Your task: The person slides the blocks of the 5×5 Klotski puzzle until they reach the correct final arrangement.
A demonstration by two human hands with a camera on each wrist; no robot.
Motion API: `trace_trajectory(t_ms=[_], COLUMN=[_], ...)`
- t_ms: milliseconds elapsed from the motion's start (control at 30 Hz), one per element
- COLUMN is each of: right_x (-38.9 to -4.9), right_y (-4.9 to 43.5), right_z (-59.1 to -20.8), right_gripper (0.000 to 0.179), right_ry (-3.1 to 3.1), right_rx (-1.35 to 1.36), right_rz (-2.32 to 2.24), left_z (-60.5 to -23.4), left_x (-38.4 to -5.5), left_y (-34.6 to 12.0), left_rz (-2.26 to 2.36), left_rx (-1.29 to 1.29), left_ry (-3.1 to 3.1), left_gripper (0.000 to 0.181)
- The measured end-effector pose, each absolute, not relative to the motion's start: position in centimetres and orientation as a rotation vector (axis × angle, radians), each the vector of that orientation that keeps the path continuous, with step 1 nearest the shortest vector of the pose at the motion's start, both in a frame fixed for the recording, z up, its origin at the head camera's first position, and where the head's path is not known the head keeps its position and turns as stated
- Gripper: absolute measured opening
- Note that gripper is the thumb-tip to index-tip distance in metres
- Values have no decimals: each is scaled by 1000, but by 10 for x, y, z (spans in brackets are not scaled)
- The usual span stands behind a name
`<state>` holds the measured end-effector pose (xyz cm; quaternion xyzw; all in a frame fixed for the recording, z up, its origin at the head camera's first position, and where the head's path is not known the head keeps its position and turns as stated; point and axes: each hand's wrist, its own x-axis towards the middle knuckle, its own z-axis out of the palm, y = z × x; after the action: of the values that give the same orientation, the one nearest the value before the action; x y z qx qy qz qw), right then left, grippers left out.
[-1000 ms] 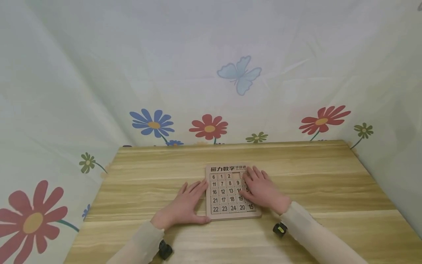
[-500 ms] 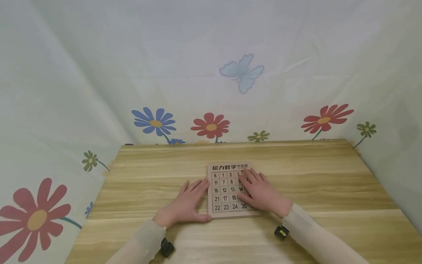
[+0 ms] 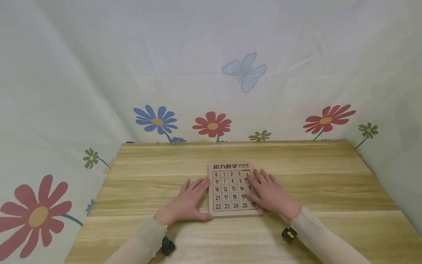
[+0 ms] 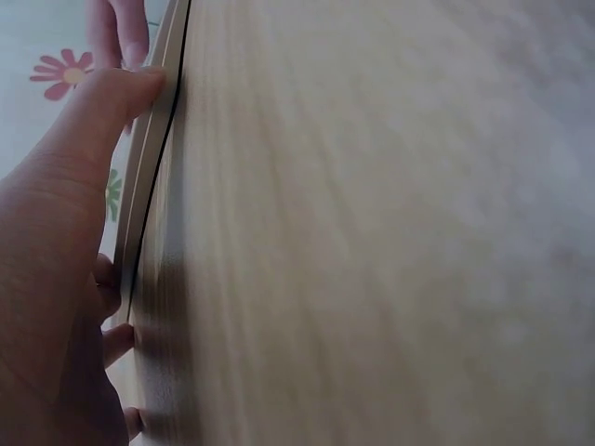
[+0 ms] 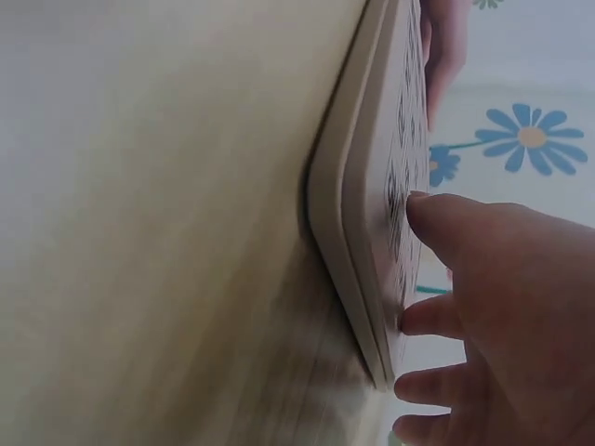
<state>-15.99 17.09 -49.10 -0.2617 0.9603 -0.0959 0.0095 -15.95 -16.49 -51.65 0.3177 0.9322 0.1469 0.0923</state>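
A wooden number slide puzzle (image 3: 230, 213) lies flat on the table, its numbered tiles in rows below a strip of printed characters. My left hand (image 3: 184, 204) rests along the puzzle's left side, fingers extended against the edge and thumb at the lower left corner. Over the right side of the board is my right hand (image 3: 271, 192), with a fingertip on the 4 tile (image 3: 247, 174) at the upper right. Its thumb touches the board near the 19 tile (image 3: 243, 197). In the right wrist view the other fingers sit at the puzzle's far edge (image 5: 358, 204). Some right-column tiles are hidden by this hand.
The wood-grain table (image 3: 158, 157) extends around the puzzle on all sides. Behind it hangs a pale cloth (image 3: 184, 66) printed with flowers and a butterfly. Each wrist wears a small black device, one at the left (image 3: 168, 245) and one at the right (image 3: 289, 234).
The 3 tile has slid left into the top-row gap. The 4 tile has moved up the right column under my right fingertip. My left hand holds its place at the edge.
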Motion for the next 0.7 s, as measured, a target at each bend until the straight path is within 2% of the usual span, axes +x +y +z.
trace_trajectory(t_ms=[200,367,533,700], right_x=[-163,-145,-126,-123], right_y=[170,177,186,192], right_z=[-489,-488,-489,-490], right_gripper=[68,71,67,62], right_ry=[2959,2939,2936,2951], right_rx=[-781,-814,-888,-905], right_rz=[-303,-276,-296,-351], left_z=[-515,-516,-516,-516], left_x=[-159,-159,-159,-160], left_y=[-165,-165,-165,-165], left_rz=[449,449,462,455], left_rx=[932,933,942,946], left_ry=[2763,2767,2762,2768], left_gripper=[122,121,121,120])
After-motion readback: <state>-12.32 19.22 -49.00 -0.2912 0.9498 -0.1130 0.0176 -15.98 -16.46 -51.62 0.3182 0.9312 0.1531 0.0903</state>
